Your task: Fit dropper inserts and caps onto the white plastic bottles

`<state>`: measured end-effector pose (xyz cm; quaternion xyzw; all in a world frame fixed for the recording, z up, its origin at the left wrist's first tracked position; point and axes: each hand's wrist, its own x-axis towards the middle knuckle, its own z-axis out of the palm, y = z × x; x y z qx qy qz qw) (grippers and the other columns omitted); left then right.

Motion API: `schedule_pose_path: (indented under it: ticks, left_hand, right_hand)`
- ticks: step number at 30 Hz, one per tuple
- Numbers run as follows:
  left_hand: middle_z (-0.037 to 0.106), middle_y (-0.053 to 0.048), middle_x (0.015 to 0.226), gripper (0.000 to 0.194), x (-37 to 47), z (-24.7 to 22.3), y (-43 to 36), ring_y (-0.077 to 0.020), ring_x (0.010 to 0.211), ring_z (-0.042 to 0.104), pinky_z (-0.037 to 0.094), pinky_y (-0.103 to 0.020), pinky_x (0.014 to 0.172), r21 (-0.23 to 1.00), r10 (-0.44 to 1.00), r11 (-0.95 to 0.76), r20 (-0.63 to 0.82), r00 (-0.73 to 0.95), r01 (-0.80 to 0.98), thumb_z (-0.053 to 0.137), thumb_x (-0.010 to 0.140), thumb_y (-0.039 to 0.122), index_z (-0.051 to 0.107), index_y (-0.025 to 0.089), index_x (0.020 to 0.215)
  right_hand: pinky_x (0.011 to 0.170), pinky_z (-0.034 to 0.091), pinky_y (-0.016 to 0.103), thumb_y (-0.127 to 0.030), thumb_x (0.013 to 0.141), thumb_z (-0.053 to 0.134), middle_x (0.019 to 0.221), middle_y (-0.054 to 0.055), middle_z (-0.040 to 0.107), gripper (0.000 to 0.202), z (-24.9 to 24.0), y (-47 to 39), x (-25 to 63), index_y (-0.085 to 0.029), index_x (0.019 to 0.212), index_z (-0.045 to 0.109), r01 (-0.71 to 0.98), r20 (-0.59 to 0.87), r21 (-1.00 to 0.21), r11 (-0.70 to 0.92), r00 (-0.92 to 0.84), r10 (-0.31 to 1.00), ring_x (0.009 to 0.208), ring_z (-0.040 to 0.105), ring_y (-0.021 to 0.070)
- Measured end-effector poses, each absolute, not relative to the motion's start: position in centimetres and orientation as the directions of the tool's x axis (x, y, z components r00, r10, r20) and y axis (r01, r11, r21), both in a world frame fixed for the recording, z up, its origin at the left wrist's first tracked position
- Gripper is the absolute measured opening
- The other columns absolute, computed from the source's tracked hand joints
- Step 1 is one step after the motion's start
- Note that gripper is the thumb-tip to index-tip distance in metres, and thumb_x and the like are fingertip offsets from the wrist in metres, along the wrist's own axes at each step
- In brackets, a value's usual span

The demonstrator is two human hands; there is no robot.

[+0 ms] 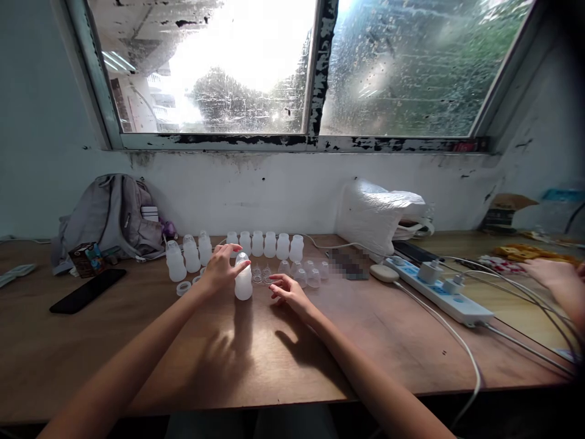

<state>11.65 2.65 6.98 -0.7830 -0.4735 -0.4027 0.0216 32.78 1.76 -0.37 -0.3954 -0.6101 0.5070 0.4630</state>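
A frosted white bottle with a clear top stands upright near the middle of the wooden table. My left hand is at its upper left, fingers apart, thumb and a fingertip close around the top; whether they touch it I cannot tell. To the right of the bottle, my right hand hovers with loosely spread fingers beside small clear rings and nipples, holding nothing visible. Behind stands a row of open white bottles. At the left are capped bottles and a white ring. Clear domed caps lie right.
A black phone, a small carton and a grey backpack are at the left. On the right are a white bag, a round white puck, a power strip with cables and another person's hand.
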Motion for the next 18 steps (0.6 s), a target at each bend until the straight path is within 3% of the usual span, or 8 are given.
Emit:
schedule_pose_path:
  ticks: [5, 12, 18]
  left_hand:
    - [0.062, -0.004, 0.082, 0.036, 10.7, 9.5, 4.3, -0.0214, 0.085, 0.053, 0.043, -0.031, 0.07, 0.288, 0.818, -0.483, 0.486, 0.308, 0.827, 0.049, 0.07, 0.051, 0.058, 0.021, 0.088]
    - [0.062, -0.006, 0.094, 0.039, 8.1, 14.4, 9.2, -0.0218, 0.09, 0.053, 0.04, -0.029, 0.075, 0.235, 0.889, -0.26, 0.437, 0.137, 0.937, 0.051, 0.068, 0.048, 0.057, 0.018, 0.092]
    - [0.061, -0.009, 0.099, 0.037, 7.0, 13.6, 13.3, -0.0272, 0.101, 0.048, 0.032, -0.039, 0.086, 0.118, 0.942, -0.085, 0.334, 0.041, 0.989, 0.049, 0.069, 0.045, 0.055, 0.019, 0.096]
  right_hand:
    - [0.044, 0.045, 0.021, -0.038, 0.064, 0.06, 0.076, 0.001, 0.053, 0.037, -0.3, 1.7, 32.9, -0.018, 0.095, 0.052, 0.033, 0.161, -0.984, 0.174, -0.245, 0.956, 0.061, 0.055, 0.011]
    - [0.043, 0.045, 0.02, -0.038, 0.064, 0.059, 0.076, 0.001, 0.053, 0.037, -0.7, 2.0, 32.8, -0.018, 0.094, 0.051, 0.054, 0.152, -0.984, 0.17, -0.243, 0.958, 0.058, 0.055, 0.0102]
    - [0.043, 0.044, 0.02, -0.038, 0.064, 0.059, 0.075, 0.001, 0.053, 0.037, -0.6, 1.9, 32.8, -0.018, 0.094, 0.051, 0.057, 0.145, -0.985, 0.164, -0.241, 0.96, 0.056, 0.054, 0.0092]
